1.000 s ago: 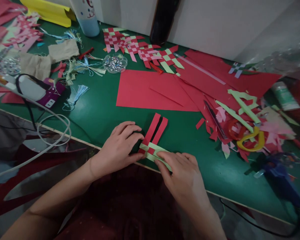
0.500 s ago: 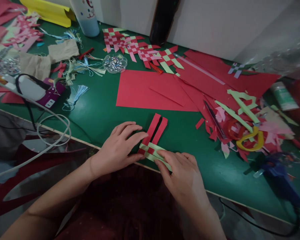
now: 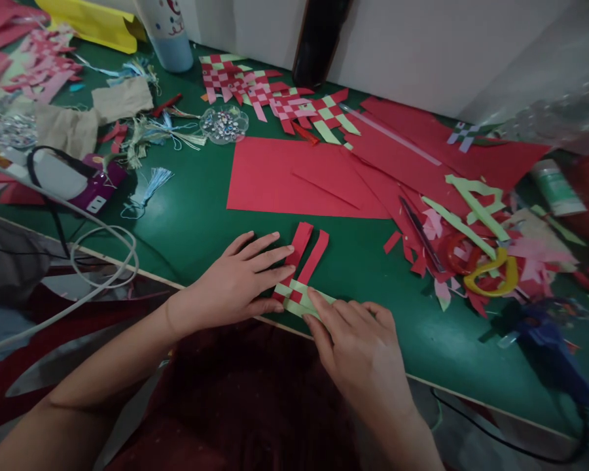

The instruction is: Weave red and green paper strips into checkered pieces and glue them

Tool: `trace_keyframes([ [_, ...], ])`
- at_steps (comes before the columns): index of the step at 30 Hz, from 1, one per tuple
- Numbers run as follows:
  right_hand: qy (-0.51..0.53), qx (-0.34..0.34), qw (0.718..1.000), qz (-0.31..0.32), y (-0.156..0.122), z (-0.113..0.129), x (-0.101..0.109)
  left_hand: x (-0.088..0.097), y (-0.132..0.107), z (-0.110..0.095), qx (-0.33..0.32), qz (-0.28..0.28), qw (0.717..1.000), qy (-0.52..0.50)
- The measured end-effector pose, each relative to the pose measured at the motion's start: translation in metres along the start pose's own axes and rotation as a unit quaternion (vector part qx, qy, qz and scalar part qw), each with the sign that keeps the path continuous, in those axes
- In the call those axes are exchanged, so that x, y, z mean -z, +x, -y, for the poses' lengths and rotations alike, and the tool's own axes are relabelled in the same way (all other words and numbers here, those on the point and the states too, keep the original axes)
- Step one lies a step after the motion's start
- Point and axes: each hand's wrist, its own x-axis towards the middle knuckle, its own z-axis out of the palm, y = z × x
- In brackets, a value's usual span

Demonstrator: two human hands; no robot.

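Just in front of the red sheet (image 3: 275, 173), near the edge of the green table (image 3: 191, 203), can see a small weave (image 3: 290, 294), made of paper strips. Has two loose red strips (image 3: 317, 252) pointing up towards the sheet, with a gap between them, and light green strips (image 3: 301, 288) running to the right, partly hidden beneath fingers.

On the same near side of the sheet, holds left hand (image 3: 233, 281) widely spread, with fingertips at the left one of the red strips and with thumb at the left side of the weave. Cannot tell if really presses the paper or only rests on it; not closed around anything. Below the right part of the sheet, pinches the green strips with right hand (image 3: 356, 340), between thumb and forefinger, with other fingers curled in.

Behind the sheet, can see woven pieces (image 3: 260, 88) in red, pink and green, and, just beside its far left corner, a clear dish (image 3: 224, 124) of small beads. Left of the sheet, a blue tassel (image 3: 150, 190) and, farther left, a purple box (image 3: 98, 186). Right of the sheet, heaped paper scraps (image 3: 535, 252), with yellow-handled scissors (image 3: 493, 290) among them, and, nearer than the sheet, a blue glue gun (image 3: 544, 333).
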Motion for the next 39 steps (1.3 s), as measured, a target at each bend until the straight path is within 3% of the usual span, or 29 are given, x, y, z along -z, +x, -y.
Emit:
trace_keyframes([
  [5, 0.008, -0.003, 1.000, 0.006, -0.001, -0.001, -0.001, -0.001, -0.003, 0.002, -0.008, -0.017, 1.000, -0.012],
  [10, 0.033, -0.006, 0.999, 0.003, -0.001, -0.001, -0.001, 0.002, -0.010, 0.002, -0.022, -0.081, 0.995, -0.056],
  [16, 0.057, -0.012, 0.998, -0.012, 0.000, -0.004, 0.003, -0.001, -0.023, -0.018, 0.080, -0.132, 0.988, -0.011],
  [21, 0.043, -0.030, 0.998, -0.043, 0.002, -0.010, 0.007, -0.013, -0.035, -0.039, 0.123, -0.172, 0.977, 0.020],
  [25, 0.051, -0.002, 0.998, -0.047, 0.006, -0.005, 0.007, -0.021, -0.039, -0.046, 0.140, -0.182, 0.973, 0.029],
  [34, 0.091, -0.011, 0.992, -0.087, -0.007, -0.005, 0.000, -0.024, -0.037, -0.047, 0.133, -0.184, 0.974, 0.018],
  [39, 0.082, -0.015, 0.994, -0.065, -0.015, -0.008, 0.000, -0.026, -0.029, -0.049, 0.059, -0.173, 0.983, 0.015],
])
